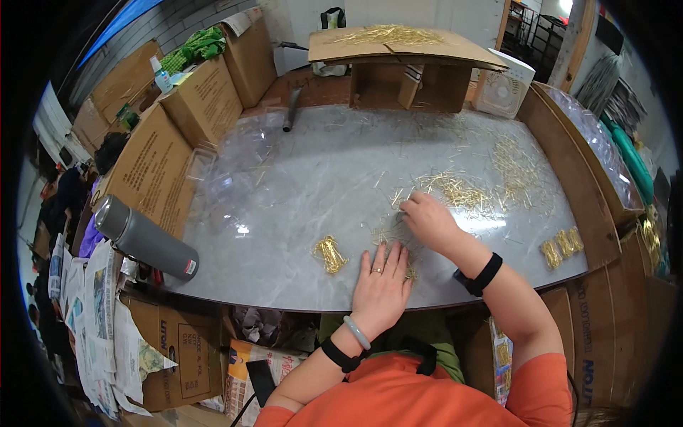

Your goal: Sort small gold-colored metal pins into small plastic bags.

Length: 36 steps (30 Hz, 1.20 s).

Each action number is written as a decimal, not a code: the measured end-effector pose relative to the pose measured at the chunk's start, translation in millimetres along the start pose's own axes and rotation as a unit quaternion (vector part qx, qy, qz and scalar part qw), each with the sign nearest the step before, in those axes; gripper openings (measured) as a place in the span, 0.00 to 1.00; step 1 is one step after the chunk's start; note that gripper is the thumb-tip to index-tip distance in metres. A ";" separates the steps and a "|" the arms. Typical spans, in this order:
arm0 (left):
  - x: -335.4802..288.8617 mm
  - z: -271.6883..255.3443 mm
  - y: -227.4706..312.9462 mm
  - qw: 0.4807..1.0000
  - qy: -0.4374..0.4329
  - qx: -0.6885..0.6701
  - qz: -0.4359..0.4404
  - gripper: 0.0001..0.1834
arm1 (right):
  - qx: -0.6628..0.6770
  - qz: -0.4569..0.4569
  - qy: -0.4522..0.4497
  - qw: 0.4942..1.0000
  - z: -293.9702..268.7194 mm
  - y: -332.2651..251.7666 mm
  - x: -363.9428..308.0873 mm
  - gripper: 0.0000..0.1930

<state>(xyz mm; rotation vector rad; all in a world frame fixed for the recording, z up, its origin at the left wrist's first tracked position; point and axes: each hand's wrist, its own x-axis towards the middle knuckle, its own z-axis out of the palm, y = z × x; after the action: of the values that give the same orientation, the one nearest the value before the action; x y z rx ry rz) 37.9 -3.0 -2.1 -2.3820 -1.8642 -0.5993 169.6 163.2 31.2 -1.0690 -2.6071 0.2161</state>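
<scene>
Thin gold-coloured wire pins (462, 191) lie in a loose heap right of the table's middle. At the heap's left edge, my right hand (429, 220) is closed, its fingertips bent down towards the tabletop; whatever they pinch is too small to make out. Flat on the table, with fingers stretched out, rests my left hand (382, 279). A few pins (384, 233) show just beyond its fingertips, and a bit of gold (411, 273) beside its thumb. To its left lies a tied-looking bundle of gold pins (329, 255). Several similar bundles (562, 248) lie together near the right edge.
A grey bottle (146, 237) leans over the table's left edge. Clear plastic pieces (242, 160) and a dark tube (291, 110) lie at the far left. More pins (391, 34) sit on a cardboard shelf (455, 55). Cardboard walls (580, 171) border the grey table (284, 206).
</scene>
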 end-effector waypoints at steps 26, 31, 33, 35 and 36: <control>-5.6 -1.8 -0.4 0.992 0.029 -0.118 0.013 0.31 | 0.042 -0.071 -0.153 0.985 -19.8 -8.1 -28.4 0.15; -8.6 1.4 -1.1 0.986 0.097 -0.133 0.004 0.38 | 0.117 -0.006 -0.061 0.991 -31.7 6.7 -70.5 0.15; -10.5 3.6 -4.2 0.982 0.085 -0.169 -0.021 0.43 | 0.059 0.075 -0.050 0.994 -46.5 2.1 -87.8 0.20; -9.6 0.4 -9.2 0.977 0.065 -0.200 -0.036 0.50 | 0.024 0.044 -0.016 0.999 -46.0 -14.5 -112.5 0.27; -9.6 -1.5 -13.1 0.975 0.048 -0.214 -0.040 0.54 | 0.007 0.030 -0.001 1.000 -42.6 -21.8 -123.3 0.30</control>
<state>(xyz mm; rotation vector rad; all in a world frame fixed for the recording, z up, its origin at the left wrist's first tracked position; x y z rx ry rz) 23.2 -8.7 -6.5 -2.4651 -1.9591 -1.2108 252.7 61.7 48.5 -1.1421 -2.5729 0.2493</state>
